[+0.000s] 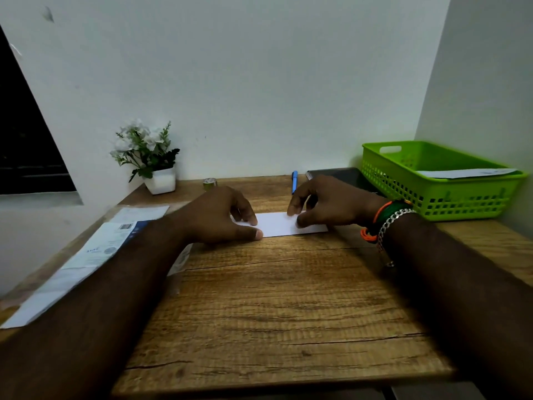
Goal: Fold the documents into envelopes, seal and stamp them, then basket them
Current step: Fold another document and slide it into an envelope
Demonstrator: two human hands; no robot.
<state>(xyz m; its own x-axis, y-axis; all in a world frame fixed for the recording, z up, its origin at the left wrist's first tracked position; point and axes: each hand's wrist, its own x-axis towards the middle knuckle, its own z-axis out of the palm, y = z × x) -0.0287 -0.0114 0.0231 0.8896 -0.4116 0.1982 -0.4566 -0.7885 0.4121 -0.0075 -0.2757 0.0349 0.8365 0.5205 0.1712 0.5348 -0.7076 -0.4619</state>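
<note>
Wood-grain desk [277, 307], rough brown laminate with dark cracks along the grain, pushed into a pale corner. Between your hands lies a narrow white folded paper strip [278, 223], flat on the desk, long axis running hand to hand, left to right.

Your left hand [222, 217] covers its left end: fingers curled down, fingertips and thumb pressing the sheet, not lifting it. Your right hand [326, 203] arches over the right end, fingertip and thumb touching the paper, fingers bent. Whether it pinches an edge or only presses, you cannot tell from here. Both hands sit about equally near; the strip spans the gap between them.

Judgement: you are creasing a fold, with insertion into an envelope to come. The next move turns on that left-right axis, since a press along it would sharpen the crease.

Beyond your right wrist stands a lime-green perforated plastic basket [409, 180] with a white envelope [461, 172] already in it. Under your left forearm lie printed white-and-blue envelopes [95, 255]. Past your fingertips: a blue pen [294, 181], a small metallic roll [210, 183], and white artificial flowers in a white square pot [150, 157].
</note>
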